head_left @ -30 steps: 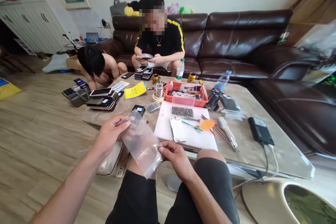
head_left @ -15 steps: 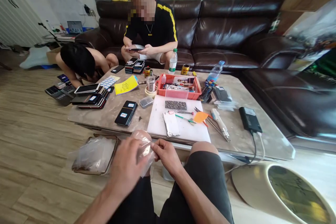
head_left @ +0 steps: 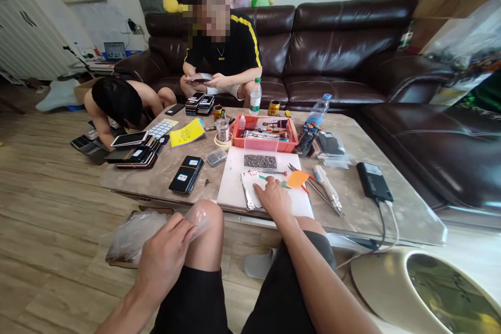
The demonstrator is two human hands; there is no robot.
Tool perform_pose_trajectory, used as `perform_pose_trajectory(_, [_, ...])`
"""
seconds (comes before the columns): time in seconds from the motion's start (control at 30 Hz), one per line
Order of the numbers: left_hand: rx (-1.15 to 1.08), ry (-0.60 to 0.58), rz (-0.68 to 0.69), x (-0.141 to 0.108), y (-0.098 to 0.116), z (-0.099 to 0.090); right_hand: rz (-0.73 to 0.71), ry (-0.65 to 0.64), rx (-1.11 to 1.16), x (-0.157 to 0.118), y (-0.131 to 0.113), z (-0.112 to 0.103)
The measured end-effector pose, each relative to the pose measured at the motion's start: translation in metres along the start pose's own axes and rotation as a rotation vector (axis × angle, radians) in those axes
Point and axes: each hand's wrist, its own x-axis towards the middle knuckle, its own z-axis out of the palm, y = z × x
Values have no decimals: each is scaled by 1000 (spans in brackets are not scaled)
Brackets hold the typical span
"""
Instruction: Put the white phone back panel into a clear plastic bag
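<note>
My left hand [head_left: 166, 250] is closed, pinching a clear plastic bag [head_left: 201, 218] between thumb and fingers above my left knee. Over the white work mat [head_left: 230, 175], my right hand [head_left: 276, 199] reaches down with thumb and fingers apart. The thumb tip overlaps a white phone-like panel [head_left: 249, 195] with a small label at its top; I cannot tell whether it presses on it. Just past the fingers lie a green-handled tool, a screwdriver [head_left: 274, 171] and an orange pick [head_left: 298, 178]. A clear case of tiny screws [head_left: 260, 160] rests farther up the mat.
A red tool bin [head_left: 266, 143], bottles and a pen-like white electric tool [head_left: 326, 188] stand or lie on the table. Stacked phones [head_left: 187, 175] are at left. On the floor is a box of plastic bags [head_left: 136, 235]. Two people sit or crouch across the table.
My right hand has let go of the plastic bag and moved up and right onto the mat by the panel. My left hand has moved slightly down and left, keeping the bag.
</note>
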Motion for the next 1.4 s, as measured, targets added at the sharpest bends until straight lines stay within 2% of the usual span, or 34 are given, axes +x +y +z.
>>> perform_pose_trajectory(0.13, [57, 36, 27, -16, 2, 9, -9, -5, -143, 4, -8, 13])
perform_pose_trajectory(0.3, [-37, -86, -13, -39, 18, 43, -43, -29, -198, 7, -10, 17])
perform_pose_trajectory(0.4, [-27, -99, -60, -43, 25, 51, -41, -34, -190, 10, -8, 19])
perform_pose_trajectory(0.5, [-22, -131, -101, -43, 28, 43, -27, -35, -174, 12, -6, 21])
perform_pose_trajectory(0.63, [-45, -196, -78, -48, 25, 23, -7, -45, -139, 12, -7, 23])
perform_pose_trajectory(0.77, [-134, -326, -111, -51, 18, 7, 9, -59, -89, 11, -9, 23])
perform_pose_trajectory(0.83, [-150, -365, -117, -52, 16, 5, 8, -75, -60, 10, -9, 22])
perform_pose_trajectory(0.93, [-113, -322, -83, -53, 14, 10, 23, -100, -16, 12, -8, 23])
perform_pose_trajectory(1.07, [-51, -212, -42, -46, 11, 19, 39, -105, 76, 16, -3, 25])
perform_pose_trajectory(1.2, [-7, -134, -70, -22, 0, 22, 54, -103, 208, 22, 2, 27])
perform_pose_trajectory(1.3, [59, -224, -132, -3, -1, 25, 62, -101, 327, 22, 6, 26])
perform_pose_trajectory(1.4, [96, -321, -155, 7, 7, 28, 56, -107, 461, 18, 8, 21])
